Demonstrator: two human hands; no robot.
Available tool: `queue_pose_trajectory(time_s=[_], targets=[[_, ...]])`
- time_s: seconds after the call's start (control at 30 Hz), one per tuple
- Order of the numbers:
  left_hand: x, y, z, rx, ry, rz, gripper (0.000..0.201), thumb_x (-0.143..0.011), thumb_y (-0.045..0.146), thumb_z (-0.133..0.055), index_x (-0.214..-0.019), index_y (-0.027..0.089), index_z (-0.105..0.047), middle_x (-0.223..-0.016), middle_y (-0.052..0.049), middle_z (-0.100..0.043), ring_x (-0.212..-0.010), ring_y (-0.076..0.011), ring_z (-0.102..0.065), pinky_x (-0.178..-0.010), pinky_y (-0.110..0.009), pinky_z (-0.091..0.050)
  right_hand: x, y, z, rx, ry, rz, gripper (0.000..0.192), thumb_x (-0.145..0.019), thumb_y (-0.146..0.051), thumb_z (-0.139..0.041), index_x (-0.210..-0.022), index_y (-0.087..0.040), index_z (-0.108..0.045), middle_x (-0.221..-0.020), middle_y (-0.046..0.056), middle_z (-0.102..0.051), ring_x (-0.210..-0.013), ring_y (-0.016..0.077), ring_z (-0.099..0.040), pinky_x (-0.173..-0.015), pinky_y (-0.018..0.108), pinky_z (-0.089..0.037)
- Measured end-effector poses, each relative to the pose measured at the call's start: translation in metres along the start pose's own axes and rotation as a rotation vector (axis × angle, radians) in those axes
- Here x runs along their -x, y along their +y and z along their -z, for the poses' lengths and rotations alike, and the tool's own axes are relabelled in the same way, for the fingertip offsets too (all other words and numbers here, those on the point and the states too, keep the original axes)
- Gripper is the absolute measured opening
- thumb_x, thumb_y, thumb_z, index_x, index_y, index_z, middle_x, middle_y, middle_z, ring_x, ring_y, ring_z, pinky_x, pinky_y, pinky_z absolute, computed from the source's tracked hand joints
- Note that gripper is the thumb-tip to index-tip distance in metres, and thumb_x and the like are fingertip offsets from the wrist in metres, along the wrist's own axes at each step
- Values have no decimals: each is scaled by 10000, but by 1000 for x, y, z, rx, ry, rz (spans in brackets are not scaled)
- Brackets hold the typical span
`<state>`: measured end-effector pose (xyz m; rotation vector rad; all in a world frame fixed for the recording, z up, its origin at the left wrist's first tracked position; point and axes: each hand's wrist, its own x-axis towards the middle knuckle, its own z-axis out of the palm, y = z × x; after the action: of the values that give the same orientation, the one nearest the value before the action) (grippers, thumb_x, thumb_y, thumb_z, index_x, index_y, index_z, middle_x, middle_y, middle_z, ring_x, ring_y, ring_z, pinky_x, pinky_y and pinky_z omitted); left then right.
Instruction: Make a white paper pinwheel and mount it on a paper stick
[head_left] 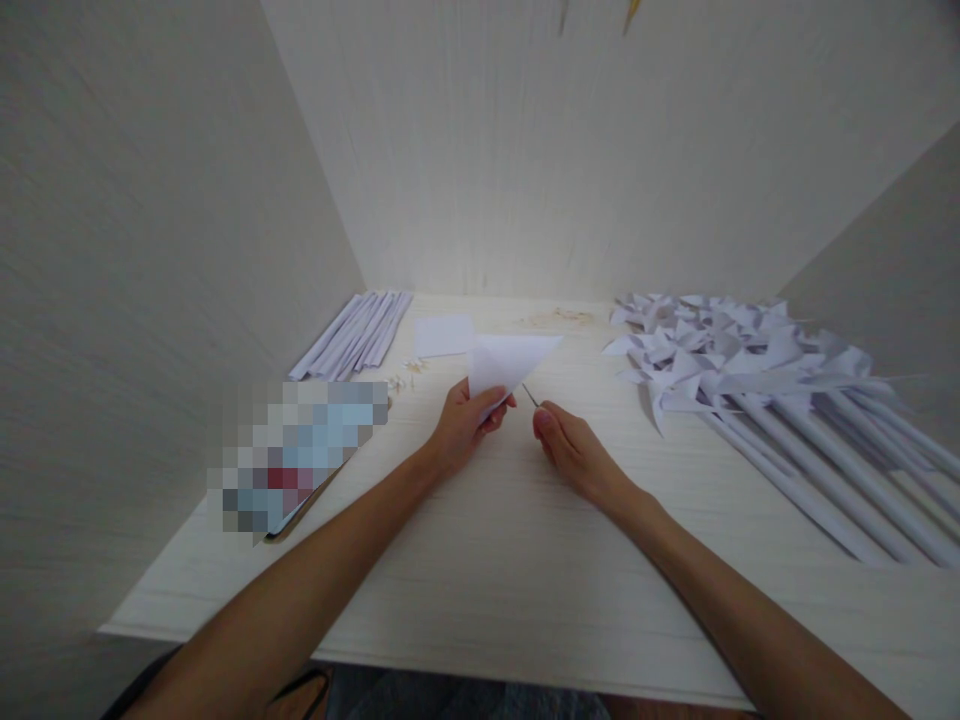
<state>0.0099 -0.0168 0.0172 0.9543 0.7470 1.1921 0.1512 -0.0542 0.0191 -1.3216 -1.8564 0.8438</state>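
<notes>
At desk: L hand (463,428) pinches paper (507,363).

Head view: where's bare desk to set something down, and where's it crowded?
Bare: the near desk strip between the forearms and toward the front edge, and the patch between right hand and the pinwheels. Crowded: right side under the pinwheels and their sticks; left back corner with paper rolls, the blurred flat item and a paper square. Left hand holds folded paper.

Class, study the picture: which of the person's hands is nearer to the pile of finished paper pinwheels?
Right. The right hand, pinching a thin pin, lies on the side of the pinwheels; the left hand, holding folded paper, is farther away, toward the rolled paper sticks.
</notes>
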Motion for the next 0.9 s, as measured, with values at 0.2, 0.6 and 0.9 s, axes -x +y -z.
queue_pose_trajectory(time_s=[0.2,0.6,0.9], targets=[[0,-2,0,-36,31,-2,140,-607,237,-609,-562,122,-545,-496,26,-513,-397,-28,-362,-375,-178,-221,-2,-2,0,170,-21,-3,289,-860,-344,-263,-606,-217,-317,-510,-36,-377,-474,115,-359,-480,249,-258],[2,-4,-2,13,54,-21,153,-618,243,-635,-706,119,-619,-690,-31,-648,-686,-128,-592,-701,-278,-437,1,0,-8,332,21,-85,314,-867,-386,-222,-630,-211,-332,-546,-3,-426,-506,133,-396,-502,251,-252],[0,-3,1,60,-1,1,138,-633,213,-627,-728,114,-629,-708,-39,-664,-695,-146,-615,-723,-310,-460,-3,5,5,58,1,19,287,-833,-366,-294,-707,-176,-468,-555,-25,-410,-531,116,-391,-520,242,-284]])
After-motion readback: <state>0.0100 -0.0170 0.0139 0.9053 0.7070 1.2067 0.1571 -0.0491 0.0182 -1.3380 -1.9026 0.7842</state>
